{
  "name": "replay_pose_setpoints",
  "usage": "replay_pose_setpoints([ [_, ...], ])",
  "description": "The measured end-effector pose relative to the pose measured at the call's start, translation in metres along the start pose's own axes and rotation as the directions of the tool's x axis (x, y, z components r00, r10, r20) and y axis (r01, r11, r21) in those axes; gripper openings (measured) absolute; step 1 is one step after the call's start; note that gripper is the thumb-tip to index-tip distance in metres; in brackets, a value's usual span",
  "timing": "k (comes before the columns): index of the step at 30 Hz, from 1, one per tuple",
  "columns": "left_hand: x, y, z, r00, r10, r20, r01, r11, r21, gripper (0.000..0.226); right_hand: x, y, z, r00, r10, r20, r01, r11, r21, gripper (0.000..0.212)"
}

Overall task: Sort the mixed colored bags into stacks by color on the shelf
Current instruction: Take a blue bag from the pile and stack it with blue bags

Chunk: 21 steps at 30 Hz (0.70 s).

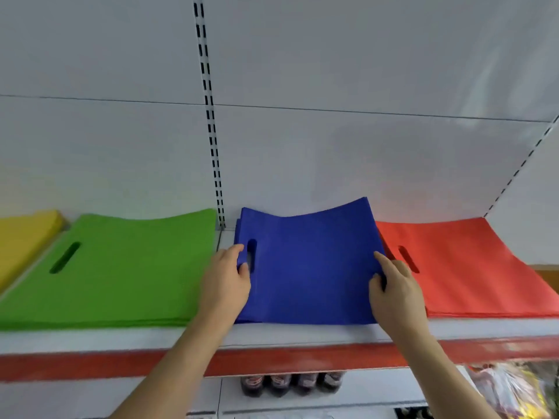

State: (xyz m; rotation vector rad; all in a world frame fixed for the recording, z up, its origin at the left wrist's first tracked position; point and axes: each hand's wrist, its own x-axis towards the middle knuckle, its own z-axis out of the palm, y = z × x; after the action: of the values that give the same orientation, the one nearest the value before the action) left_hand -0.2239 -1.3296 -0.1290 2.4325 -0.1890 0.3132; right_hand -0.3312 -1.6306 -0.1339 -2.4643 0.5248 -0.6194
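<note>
Two bare forearms reach up from the bottom edge toward the shelf, a white board with a red front strip. On it lie four stacks of flat bags, side by side: yellow bags at far left, green bags next, blue bags in the middle, red bags at right. Each visible top bag has a slot handle on its left side. Both hands are on the blue stack. The left hand grips its left edge, thumb curled beside the slot handle. The right hand pinches the stack's right edge, where it touches the red bags. Dark bottles stand on the level below.
</note>
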Motion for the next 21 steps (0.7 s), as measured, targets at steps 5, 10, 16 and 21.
replay_pose_setpoints([
  [5, -0.003, 0.002, 0.001, 0.999, -0.031, -0.008, 0.032, 0.980, 0.198, 0.040, 0.006, 0.008, 0.007, 0.993, -0.026, 0.115, 0.028, 0.999, -0.015, 0.050],
  [10, -0.001, 0.003, 0.003, 0.999, -0.026, 0.018, 0.019, 0.944, 0.329, 0.038, 0.009, 0.012, 0.009, 0.990, -0.008, 0.140, 0.019, 0.997, -0.077, 0.049],
  [16, -0.004, 0.006, 0.009, 0.997, 0.003, 0.077, -0.038, 0.886, 0.463, 0.035, 0.009, 0.010, 0.010, 0.976, 0.009, 0.215, 0.046, 0.967, -0.249, 0.051],
  [21, -0.004, 0.009, 0.009, 0.993, 0.028, 0.111, -0.086, 0.828, 0.554, 0.039, 0.010, 0.014, 0.012, 0.970, -0.031, 0.241, 0.119, 0.926, -0.359, 0.049],
])
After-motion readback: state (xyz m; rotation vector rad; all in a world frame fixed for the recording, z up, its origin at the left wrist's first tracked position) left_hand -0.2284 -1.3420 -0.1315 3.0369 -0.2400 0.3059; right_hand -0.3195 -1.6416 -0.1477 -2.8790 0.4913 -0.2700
